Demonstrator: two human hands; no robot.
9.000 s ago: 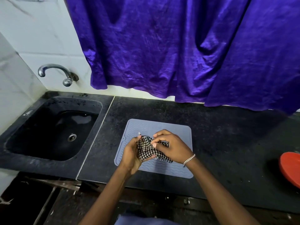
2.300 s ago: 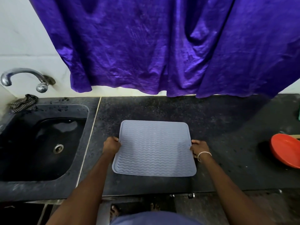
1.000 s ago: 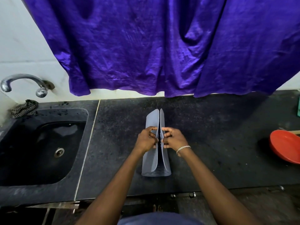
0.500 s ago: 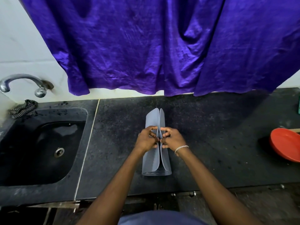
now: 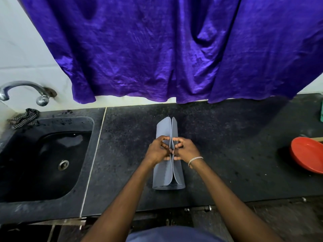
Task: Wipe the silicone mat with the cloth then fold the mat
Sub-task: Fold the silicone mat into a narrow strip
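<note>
Since earlier: mat was lying flat and open about two seconds back, hands out at its side edges; now both sides are pulled up and meet in the middle, barely any change over the last half second.
Curtain: (image 5: 157,49) big purple one, hangs behind the counter, hem just above its back edge.
Counter: (image 5: 236,145) black and speckled, basically my landmark for everything else.
Sink: (image 5: 43,163) black, set into the counter's left end.
Mat: (image 5: 168,170) grey, on the counter's middle, its two long edges standing up together, near end open in a loop.
Left hand: (image 5: 157,151) on the mat's left side, fingers pinching the raised edge.
Right hand: (image 5: 186,150) mirrors it on the right side, fingers pinching the same seam, fingertips of both hands touching.
Bowl: (image 5: 307,154) red, far right of the counter, partly cut off.
Tap: (image 5: 26,89) metal, on the wall above the sink.
Cloth: (image 5: 26,117) checked, bunched at the counter's back left corner, just below the tap.
Bracelet: (image 5: 195,160) silver chain on the right wrist.
</note>
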